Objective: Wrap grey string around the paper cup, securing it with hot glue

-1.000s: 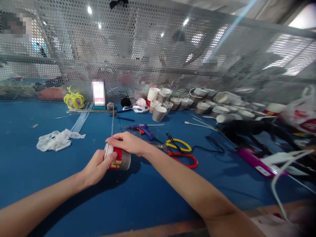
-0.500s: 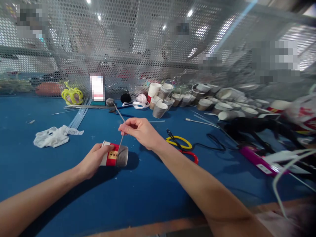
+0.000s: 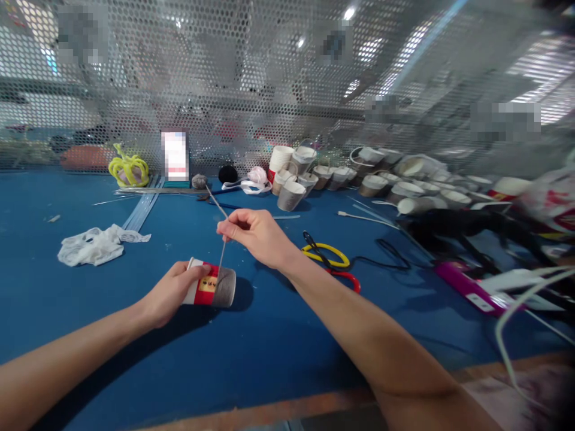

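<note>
A paper cup (image 3: 206, 293), red and white with a yellow label, lies on its side in my left hand (image 3: 173, 293). Grey yarn wraps (image 3: 224, 288) cover the end of the cup facing right. My right hand (image 3: 251, 233) pinches a strand of grey yarn (image 3: 221, 254) just above the cup, holding it taut. From those fingers the strand runs up and back to a small grey yarn ball (image 3: 199, 181) at the rear of the table.
Several grey-wrapped cups (image 3: 291, 196) stand at the back right. Scissors with yellow and red handles (image 3: 335, 256) lie right of my hands, beside a purple glue gun (image 3: 469, 287). White lace (image 3: 92, 245) and clear sticks (image 3: 142, 209) are left; a phone (image 3: 175, 157) stands behind.
The cup has turned slightly in my left hand, and the grey band on it looks a little wider. My right hand has shifted slightly upward, still pinching the yarn.
</note>
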Available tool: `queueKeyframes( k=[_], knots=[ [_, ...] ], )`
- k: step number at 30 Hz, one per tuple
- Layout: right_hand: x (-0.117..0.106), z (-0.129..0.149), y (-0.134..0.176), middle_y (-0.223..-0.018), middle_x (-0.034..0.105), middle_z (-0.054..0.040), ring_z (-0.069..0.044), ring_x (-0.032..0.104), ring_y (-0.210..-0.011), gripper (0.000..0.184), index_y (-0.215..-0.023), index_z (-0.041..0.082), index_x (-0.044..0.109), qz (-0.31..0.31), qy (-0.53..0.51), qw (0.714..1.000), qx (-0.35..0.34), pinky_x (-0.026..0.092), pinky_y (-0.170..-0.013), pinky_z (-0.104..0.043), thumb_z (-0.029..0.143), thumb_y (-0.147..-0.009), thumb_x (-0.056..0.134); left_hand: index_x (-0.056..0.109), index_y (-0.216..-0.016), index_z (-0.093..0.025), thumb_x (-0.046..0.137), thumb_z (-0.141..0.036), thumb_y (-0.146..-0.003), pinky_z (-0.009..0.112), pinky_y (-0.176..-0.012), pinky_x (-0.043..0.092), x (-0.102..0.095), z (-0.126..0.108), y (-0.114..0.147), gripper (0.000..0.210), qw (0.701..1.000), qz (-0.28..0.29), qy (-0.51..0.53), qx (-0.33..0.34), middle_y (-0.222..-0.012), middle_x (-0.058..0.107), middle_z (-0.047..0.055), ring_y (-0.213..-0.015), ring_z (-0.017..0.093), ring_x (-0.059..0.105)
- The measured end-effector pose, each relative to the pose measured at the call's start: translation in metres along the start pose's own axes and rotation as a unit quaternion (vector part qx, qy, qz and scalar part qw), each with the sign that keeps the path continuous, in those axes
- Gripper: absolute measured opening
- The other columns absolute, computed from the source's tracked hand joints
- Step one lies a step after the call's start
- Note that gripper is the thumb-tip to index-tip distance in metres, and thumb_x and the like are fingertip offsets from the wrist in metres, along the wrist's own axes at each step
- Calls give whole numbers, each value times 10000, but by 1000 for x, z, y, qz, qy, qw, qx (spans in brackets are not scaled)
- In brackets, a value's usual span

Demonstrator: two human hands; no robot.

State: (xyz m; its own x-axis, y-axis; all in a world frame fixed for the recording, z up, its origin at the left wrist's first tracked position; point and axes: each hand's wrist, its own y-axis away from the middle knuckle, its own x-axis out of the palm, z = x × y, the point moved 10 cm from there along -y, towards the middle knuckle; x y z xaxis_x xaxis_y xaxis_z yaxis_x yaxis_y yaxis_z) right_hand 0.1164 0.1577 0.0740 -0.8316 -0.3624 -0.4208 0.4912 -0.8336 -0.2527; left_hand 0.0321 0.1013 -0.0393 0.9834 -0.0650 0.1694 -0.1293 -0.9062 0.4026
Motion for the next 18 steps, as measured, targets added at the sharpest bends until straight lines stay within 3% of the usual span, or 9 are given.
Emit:
queueKeyframes(
  k=[7, 18],
  knots=[
    [2, -8, 0, -560, 554, -9, -69, 446, -482, 229, -603, 126, 530, 3, 49, 999, 11, 355, -487, -205, 320, -718, 489, 531, -583, -115, 556, -332, -646, 167, -410, 322, 9, -9, 6, 228, 996, 51, -34, 61, -464, 505, -35, -393, 63, 426],
    [4, -15, 0, -554, 559, -16, -69, 448, -466, 242, -579, 126, 529, 7, 89, 996, 30, 337, -461, -197, 321, -716, 484, 589, -636, -102, 561, -332, -652, 175, -443, 354, 11, -10, 9, 232, 995, 69, -11, 75, -490, 539, -14, -435, 81, 460]
  ],
)
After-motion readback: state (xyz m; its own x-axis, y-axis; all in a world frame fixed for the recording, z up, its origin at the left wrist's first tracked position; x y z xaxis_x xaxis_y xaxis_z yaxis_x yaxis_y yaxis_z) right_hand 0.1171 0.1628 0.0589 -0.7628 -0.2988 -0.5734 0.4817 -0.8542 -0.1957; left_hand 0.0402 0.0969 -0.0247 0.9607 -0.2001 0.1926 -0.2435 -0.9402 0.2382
